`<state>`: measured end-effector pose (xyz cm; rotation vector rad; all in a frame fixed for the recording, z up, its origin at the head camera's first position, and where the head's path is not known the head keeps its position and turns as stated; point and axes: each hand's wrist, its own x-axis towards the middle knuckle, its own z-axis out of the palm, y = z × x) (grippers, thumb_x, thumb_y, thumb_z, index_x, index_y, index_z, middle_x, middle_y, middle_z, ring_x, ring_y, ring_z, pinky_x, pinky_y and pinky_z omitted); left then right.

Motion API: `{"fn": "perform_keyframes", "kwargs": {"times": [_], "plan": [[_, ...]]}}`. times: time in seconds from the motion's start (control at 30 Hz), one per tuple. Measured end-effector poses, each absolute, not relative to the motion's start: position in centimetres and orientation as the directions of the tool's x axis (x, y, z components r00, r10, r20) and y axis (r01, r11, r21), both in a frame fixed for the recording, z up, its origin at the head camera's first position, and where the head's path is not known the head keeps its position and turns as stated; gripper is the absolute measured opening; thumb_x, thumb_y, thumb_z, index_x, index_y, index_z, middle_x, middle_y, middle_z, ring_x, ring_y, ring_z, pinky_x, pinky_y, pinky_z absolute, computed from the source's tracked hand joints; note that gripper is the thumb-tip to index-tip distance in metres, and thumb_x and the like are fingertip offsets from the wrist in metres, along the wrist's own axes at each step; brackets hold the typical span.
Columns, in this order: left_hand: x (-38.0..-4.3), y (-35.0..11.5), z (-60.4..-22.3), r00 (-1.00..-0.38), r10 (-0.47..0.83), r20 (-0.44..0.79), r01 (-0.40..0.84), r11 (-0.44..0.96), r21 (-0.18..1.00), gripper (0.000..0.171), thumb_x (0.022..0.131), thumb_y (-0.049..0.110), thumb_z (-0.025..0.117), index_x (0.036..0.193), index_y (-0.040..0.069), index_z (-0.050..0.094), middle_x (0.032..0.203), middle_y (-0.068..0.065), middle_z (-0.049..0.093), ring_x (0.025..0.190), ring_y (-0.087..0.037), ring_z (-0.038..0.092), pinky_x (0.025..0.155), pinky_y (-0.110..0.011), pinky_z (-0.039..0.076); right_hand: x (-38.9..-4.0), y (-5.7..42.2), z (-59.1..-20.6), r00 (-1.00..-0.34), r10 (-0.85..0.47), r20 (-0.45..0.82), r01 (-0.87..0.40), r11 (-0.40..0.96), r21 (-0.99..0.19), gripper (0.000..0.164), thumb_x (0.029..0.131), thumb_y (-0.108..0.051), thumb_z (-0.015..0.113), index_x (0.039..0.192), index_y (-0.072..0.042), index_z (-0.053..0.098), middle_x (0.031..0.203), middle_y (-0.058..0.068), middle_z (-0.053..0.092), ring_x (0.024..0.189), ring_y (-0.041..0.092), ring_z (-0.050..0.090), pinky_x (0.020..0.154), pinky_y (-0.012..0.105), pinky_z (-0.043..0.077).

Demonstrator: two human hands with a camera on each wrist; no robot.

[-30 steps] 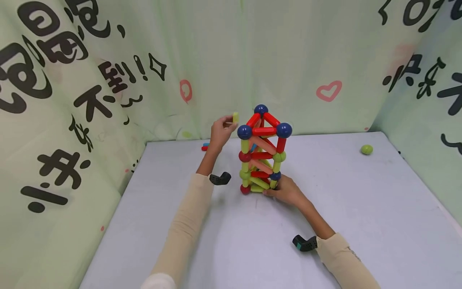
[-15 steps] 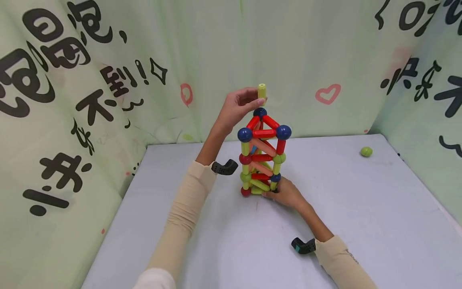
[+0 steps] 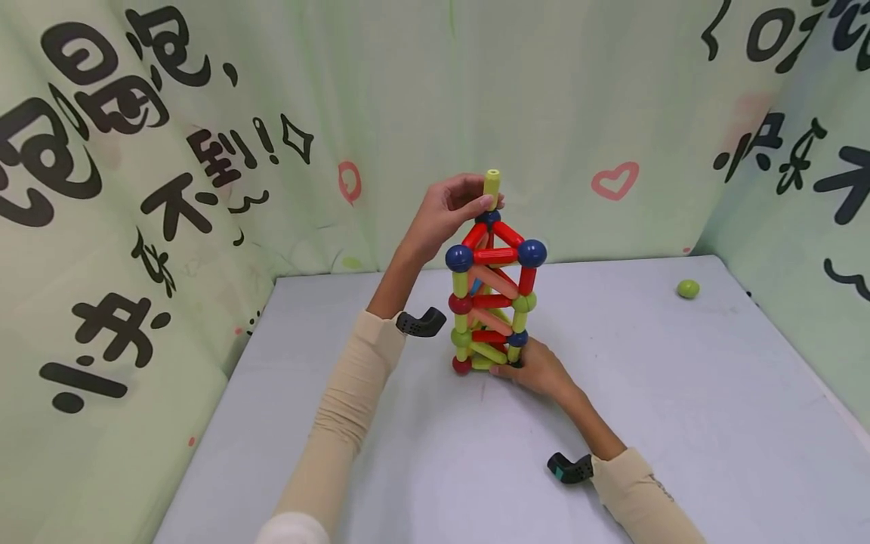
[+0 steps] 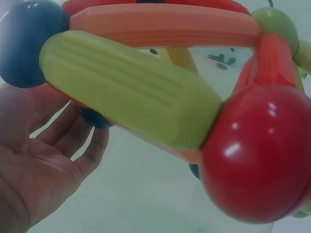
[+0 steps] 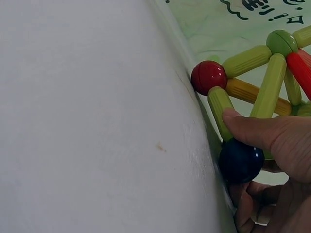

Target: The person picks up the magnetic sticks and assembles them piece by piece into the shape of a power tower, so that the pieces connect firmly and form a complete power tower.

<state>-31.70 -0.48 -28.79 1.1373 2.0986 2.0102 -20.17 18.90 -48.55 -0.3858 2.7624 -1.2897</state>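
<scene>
A tower of magnetic rods and balls (image 3: 495, 255) stands upright on the table, built of red, yellow-green and salmon rods with blue, red and green balls. My left hand (image 3: 448, 211) pinches a yellow-green magnetic rod (image 3: 492, 185) upright at the tower's topmost blue ball; the fingers partly cover where they meet. Low on the tower's right side, my right hand (image 3: 540, 370) grips the base. In the right wrist view its thumb presses a yellow-green rod (image 5: 219, 109), and its fingers lie around a dark blue ball (image 5: 241, 161). The left wrist view shows a red ball (image 4: 257, 153) up close.
A lone green ball (image 3: 688, 289) lies at the table's far right. The white table (image 3: 435, 461) reaches back to a pale green curtain (image 3: 408, 98) with black writing, which also hangs along both sides.
My left hand has carried the yellow-green magnetic rod from left of the tower up and right, onto or just over its top ball. My right hand stays at the base.
</scene>
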Motion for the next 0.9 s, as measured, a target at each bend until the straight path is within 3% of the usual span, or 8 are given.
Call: {"fn": "perform_keyframes", "kwargs": {"times": [0.17, 0.3, 0.43, 0.6, 0.73, 0.9], "plan": [[-31.8, -0.8, -29.5, -0.759, 0.464, 0.456, 0.468, -0.098, 0.879, 0.032, 0.098, 0.012, 0.058, 0.127, 0.000, 0.058, 0.119, -0.018, 0.066, 0.108, -0.021, 0.067, 0.097, -0.032, 0.052, -20.0, 18.8, -48.7, -0.972, -0.233, 0.033, -0.177, 0.629, -0.757, 0.076, 0.082, -0.027, 0.079, 0.146, -0.015, 0.039, 0.134, 0.014, 0.059, 0.123, 0.033, 0.055, 0.101, 0.054, 0.046], [-33.0, -2.4, -31.5, -0.832, 0.336, 0.442, 0.458, -0.032, 0.888, 0.031, 0.100, 0.022, 0.055, 0.124, 0.003, 0.060, 0.116, -0.016, 0.067, 0.107, -0.022, 0.066, 0.094, -0.032, 0.054, -20.0, 18.7, -48.7, -0.980, -0.196, 0.040, -0.159, 0.643, -0.749, 0.076, 0.081, -0.028, 0.081, 0.144, -0.014, 0.041, 0.130, 0.015, 0.061, 0.117, 0.032, 0.059, 0.097, 0.053, 0.049], [-34.5, -5.7, -35.8, -0.914, 0.153, 0.377, 0.406, 0.277, 0.871, 0.026, 0.099, 0.023, 0.057, 0.114, 0.003, 0.066, 0.107, -0.015, 0.070, 0.100, -0.023, 0.065, 0.086, -0.031, 0.054, -19.9, 18.5, -48.7, -0.983, -0.179, 0.047, -0.155, 0.651, -0.743, 0.076, 0.080, -0.029, 0.081, 0.143, -0.012, 0.041, 0.128, 0.016, 0.062, 0.114, 0.033, 0.060, 0.095, 0.052, 0.050], [-35.1, -9.9, -41.9, -0.979, 0.034, 0.201, 0.168, 0.692, 0.702, 0.020, 0.096, 0.011, 0.059, 0.113, 0.004, 0.068, 0.117, -0.019, 0.063, 0.109, -0.033, 0.057, 0.088, -0.044, 0.051, -19.7, 18.5, -48.6, -0.987, -0.161, 0.025, -0.126, 0.654, -0.746, 0.075, 0.080, -0.031, 0.081, 0.142, -0.011, 0.042, 0.128, 0.017, 0.062, 0.114, 0.034, 0.060, 0.094, 0.052, 0.050], [-35.0, -11.7, -45.5, -0.995, 0.032, 0.097, 0.082, 0.823, 0.562, 0.026, 0.095, 0.011, 0.061, 0.121, 0.009, 0.066, 0.129, -0.021, 0.050, 0.121, -0.039, 0.048, 0.091, -0.053, 0.049, -19.6, 18.5, -48.4, -0.989, -0.150, 0.011, -0.108, 0.656, -0.747, 0.075, 0.080, -0.031, 0.081, 0.141, -0.010, 0.043, 0.128, 0.017, 0.062, 0.115, 0.034, 0.059, 0.095, 0.052, 0.050], [-35.0, -12.4, -47.9, -0.993, 0.052, 0.106, 0.096, 0.878, 0.469, 0.033, 0.096, 0.015, 0.060, 0.129, 0.014, 0.062, 0.129, -0.021, 0.046, 0.120, -0.040, 0.043, 0.093, -0.056, 0.046, -19.7, 18.4, -48.4, -0.989, -0.150, 0.001, -0.101, 0.663, -0.742, 0.070, 0.080, -0.032, 0.081, 0.137, -0.007, 0.047, 0.126, 0.018, 0.062, 0.113, 0.034, 0.059, 0.095, 0.052, 0.049]]}}
